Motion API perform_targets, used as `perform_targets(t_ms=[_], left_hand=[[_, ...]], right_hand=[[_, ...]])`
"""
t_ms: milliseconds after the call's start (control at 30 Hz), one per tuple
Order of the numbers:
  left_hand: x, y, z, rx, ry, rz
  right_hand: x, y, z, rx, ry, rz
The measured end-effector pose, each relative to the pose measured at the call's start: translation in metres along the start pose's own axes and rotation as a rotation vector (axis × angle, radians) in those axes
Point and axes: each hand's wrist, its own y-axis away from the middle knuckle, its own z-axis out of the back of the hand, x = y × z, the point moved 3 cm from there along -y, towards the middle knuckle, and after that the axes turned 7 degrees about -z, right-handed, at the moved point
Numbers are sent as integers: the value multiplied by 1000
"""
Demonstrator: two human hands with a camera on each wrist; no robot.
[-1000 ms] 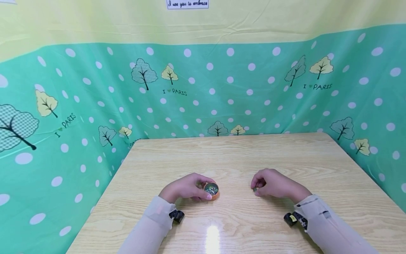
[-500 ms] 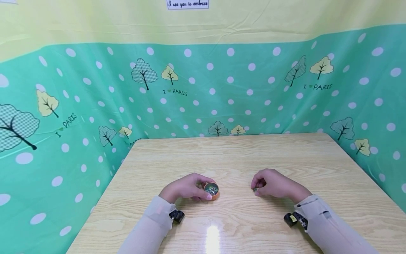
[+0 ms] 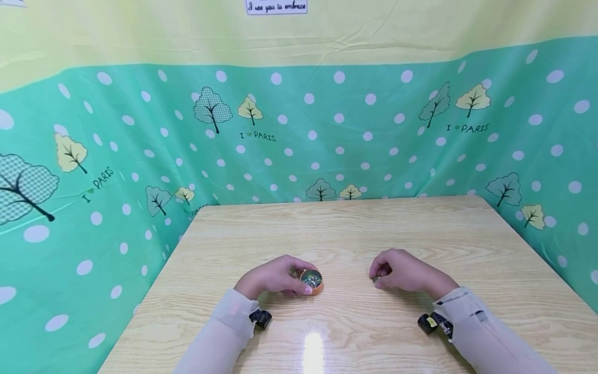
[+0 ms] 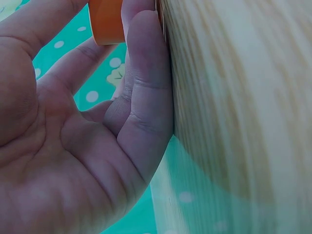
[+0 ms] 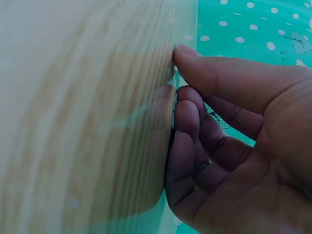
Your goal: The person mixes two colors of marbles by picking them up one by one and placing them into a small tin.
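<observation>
Thumb and fingers of my left hand [image 3: 280, 275] grip a small round orange container [image 3: 318, 291] standing on the wooden table. Its round top shows a dark greenish, shiny interior with small glinting bits, too small to identify. The left wrist view catches only the orange side wall [image 4: 108, 24] between the fingers. Right of the container, my right hand [image 3: 404, 270] rests low on the table. Its thumb and fingertips pinch a tiny greyish-green thing [image 3: 376, 279], mostly hidden, its kind unclear. In the right wrist view the curled fingers [image 5: 183, 151] lie against the tabletop.
The light wood table [image 3: 336, 228] extends behind and between the hands. A polka-dot green and yellow cloth [image 3: 322, 130] hangs around its back and sides. Black wrist cameras [image 3: 261, 318] sit under both cuffs. A bright light reflection lies on the table's near part.
</observation>
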Motion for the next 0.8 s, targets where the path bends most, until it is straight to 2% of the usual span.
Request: perform_targets(t_ms=[800], left_hand=[[1,0,2,8,-1,-14]], right_hand=[[6,-3,0,-35,51,2]])
